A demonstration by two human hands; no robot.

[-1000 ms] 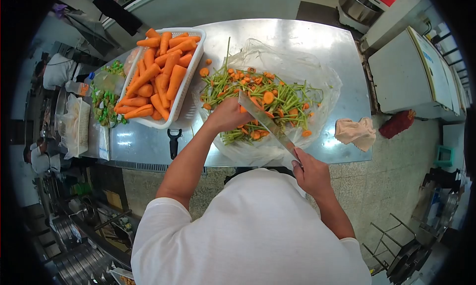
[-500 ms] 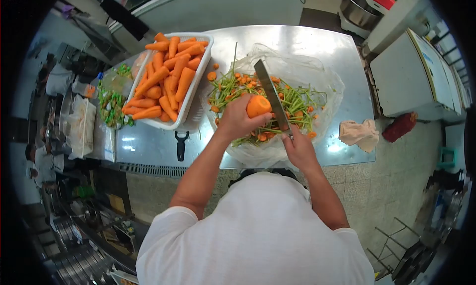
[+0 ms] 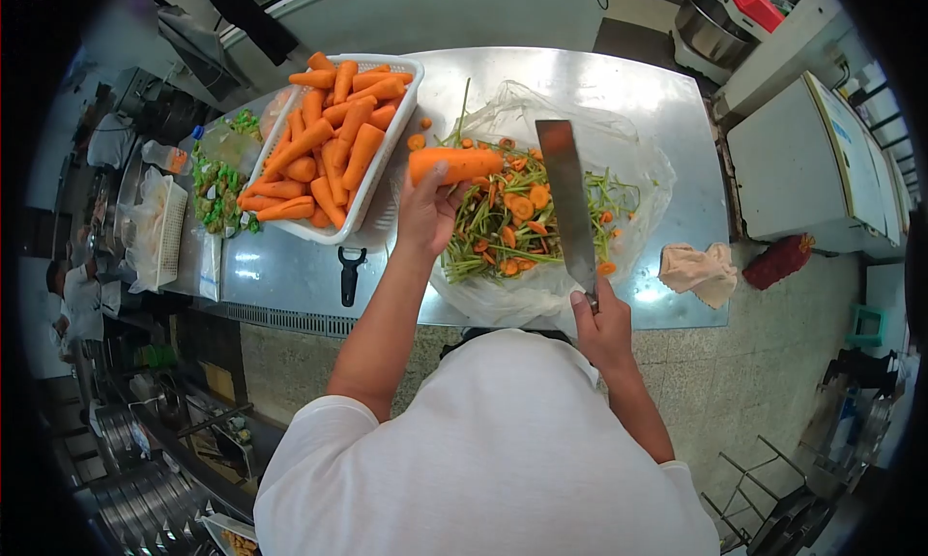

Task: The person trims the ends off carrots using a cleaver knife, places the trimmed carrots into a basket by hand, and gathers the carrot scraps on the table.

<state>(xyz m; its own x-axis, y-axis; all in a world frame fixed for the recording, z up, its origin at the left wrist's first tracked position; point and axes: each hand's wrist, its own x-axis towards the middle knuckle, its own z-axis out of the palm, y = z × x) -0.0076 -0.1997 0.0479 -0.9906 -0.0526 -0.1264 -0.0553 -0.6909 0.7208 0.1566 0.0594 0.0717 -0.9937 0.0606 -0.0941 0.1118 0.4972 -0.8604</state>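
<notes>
A thick carrot lies sideways in my left hand, whose fingers wrap it from below. My right hand grips a knife by its handle, the broad blade pointing away from me and apart from the carrot. Beneath both, a clear plastic bag is spread out, covered with green carrot stems and several cut carrot ends. To the left stands a white plastic basket heaped with whole carrots.
On the steel table lie a black peeler and a beige cloth. Green trimmings and a plastic bottle sit left of the basket. A mixer bowl stands beyond the table; people are at far left.
My left hand has moved left with the carrot and turned it from end-on to sideways. The knife has come away from the carrot, rightward and toward me.
</notes>
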